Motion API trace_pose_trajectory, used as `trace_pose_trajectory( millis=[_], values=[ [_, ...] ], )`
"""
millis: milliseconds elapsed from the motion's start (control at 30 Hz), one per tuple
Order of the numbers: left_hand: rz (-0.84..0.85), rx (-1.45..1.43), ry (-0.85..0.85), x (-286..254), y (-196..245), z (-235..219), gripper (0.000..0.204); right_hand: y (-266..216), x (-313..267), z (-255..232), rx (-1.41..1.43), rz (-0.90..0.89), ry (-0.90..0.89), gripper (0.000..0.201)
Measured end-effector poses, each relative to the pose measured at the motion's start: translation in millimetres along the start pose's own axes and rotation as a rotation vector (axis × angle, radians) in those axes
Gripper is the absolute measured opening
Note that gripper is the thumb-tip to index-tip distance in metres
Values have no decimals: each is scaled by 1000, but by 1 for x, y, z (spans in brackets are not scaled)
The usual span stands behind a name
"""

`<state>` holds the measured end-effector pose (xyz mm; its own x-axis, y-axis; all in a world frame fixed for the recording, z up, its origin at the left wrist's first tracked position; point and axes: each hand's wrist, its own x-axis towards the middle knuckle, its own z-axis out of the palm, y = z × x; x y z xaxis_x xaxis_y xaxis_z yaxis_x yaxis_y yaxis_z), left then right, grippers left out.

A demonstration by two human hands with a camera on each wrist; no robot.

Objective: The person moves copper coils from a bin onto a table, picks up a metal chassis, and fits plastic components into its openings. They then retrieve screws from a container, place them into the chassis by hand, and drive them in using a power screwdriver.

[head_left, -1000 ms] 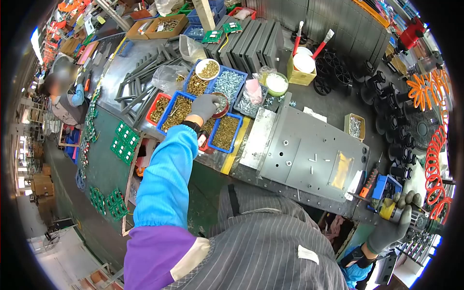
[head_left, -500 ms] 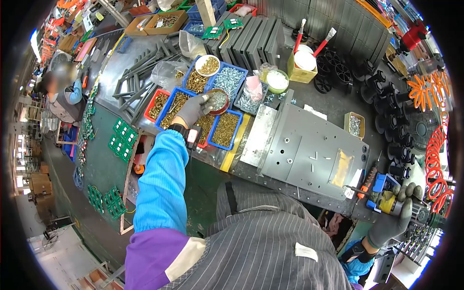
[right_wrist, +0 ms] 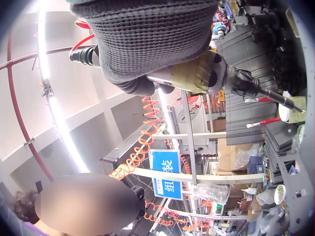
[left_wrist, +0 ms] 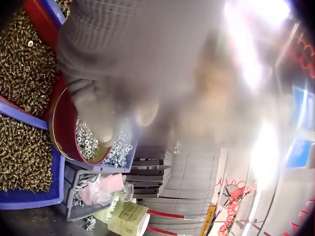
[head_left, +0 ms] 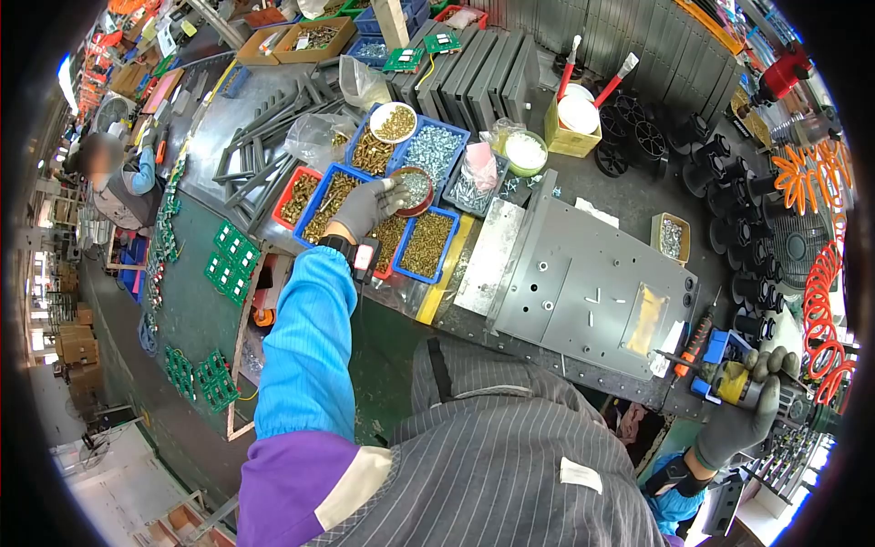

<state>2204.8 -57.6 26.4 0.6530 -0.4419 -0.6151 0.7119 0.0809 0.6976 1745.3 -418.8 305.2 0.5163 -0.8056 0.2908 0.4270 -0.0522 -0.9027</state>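
Observation:
My gloved left hand (head_left: 369, 208) reaches over a round red tin (left_wrist: 64, 130) of small metal nuts (left_wrist: 87, 142). In the left wrist view its fingertips dip inside the rim, blurred, with the thumb side held away. I cannot tell whether a nut is between the fingers. At the right bench edge, my gloved right hand (head_left: 736, 428) grips a power screwdriver (right_wrist: 197, 73) wrapped in yellow tape. Its long bit points away from the hand in the right wrist view. A grey metal panel (head_left: 574, 242) lies between the hands, with several small pins on it.
Blue bins (head_left: 447, 267) and a red bin (head_left: 279, 208) of brass-coloured screws surround the tin. Behind stand grey panels (head_left: 474, 82) and a white bowl (head_left: 395, 139) of screws. An orange-handled screwdriver (head_left: 696, 342) lies near the right hand; red coiled hose (head_left: 816, 319) hangs there.
My left hand has shifted back left from above the tin, uncovering the nuts; its fingers now lie at the tin's near side. The right hand keeps its grip on the power screwdriver.

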Motion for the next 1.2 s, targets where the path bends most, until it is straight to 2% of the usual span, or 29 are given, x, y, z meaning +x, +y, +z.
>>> trace_pose_trajectory(
  millis=[100,167,400,567,833,900,1000,1033,1067,1100,1133,1167,1200],
  values=[
    [30,54,-1,0,0,1,26,1,2,-5,-15,-22,-9,35],
    [30,104,60,-3,1,6,25,0,3,-4,9,-11,-12,35],
    [-9,214,22,-1,5,4,33,3,7,-9,-18,-39,-17,35],
    [52,158,-24,3,3,0,40,5,9,-17,15,-24,-50,36],
    [66,-11,-131,5,-3,1,39,4,9,-19,-18,-11,-2,39],
    [147,-116,-155,-8,-8,12,39,4,10,-23,-13,-4,2,40],
    [180,-169,-126,-42,-17,30,38,3,18,-32,46,10,-42,45],
    [400,134,-232,-46,-30,26,38,3,18,-25,15,-30,-50,35],
    [348,55,-181,-54,-45,21,38,4,21,-26,37,-40,-85,36],
    [299,-23,-130,-79,-48,35,38,7,27,-29,61,-53,-122,36],
    [302,15,-127,-99,-57,42,37,8,32,-31,58,-62,-163,37],
    [302,53,-121,-118,-66,48,36,12,36,-36,31,-69,-116,48],
    [181,-214,-104,-132,-74,53,34,16,37,-33,60,-65,-115,48]
  ],
)
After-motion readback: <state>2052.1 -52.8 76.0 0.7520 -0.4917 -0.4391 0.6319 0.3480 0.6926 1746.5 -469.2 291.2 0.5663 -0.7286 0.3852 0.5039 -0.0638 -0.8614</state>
